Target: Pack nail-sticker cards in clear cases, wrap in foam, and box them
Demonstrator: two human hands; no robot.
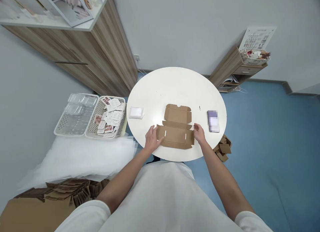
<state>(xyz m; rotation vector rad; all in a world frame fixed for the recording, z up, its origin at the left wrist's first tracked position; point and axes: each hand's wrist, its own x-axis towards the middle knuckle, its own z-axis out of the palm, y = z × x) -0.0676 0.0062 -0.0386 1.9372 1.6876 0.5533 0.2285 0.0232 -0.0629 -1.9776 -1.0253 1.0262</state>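
Observation:
An unfolded brown cardboard box lies flat on the white oval table, its tabbed lid panel pointing away from me. At the box's left end is my left hand, fingers spread, the thumb reaching over the near panel. My right hand is beside the right end with its fingers bent; whether they grip the cardboard edge is hard to make out. To the left on the table sits a small white wrapped packet. A stack of purple and white cards rests on the right.
Left of the table are two white baskets, one with clear plastic cases, the other with printed cards. White foam sheets and a carton of flattened cardboard lie nearer. Folded cardboard shows below the table's right edge.

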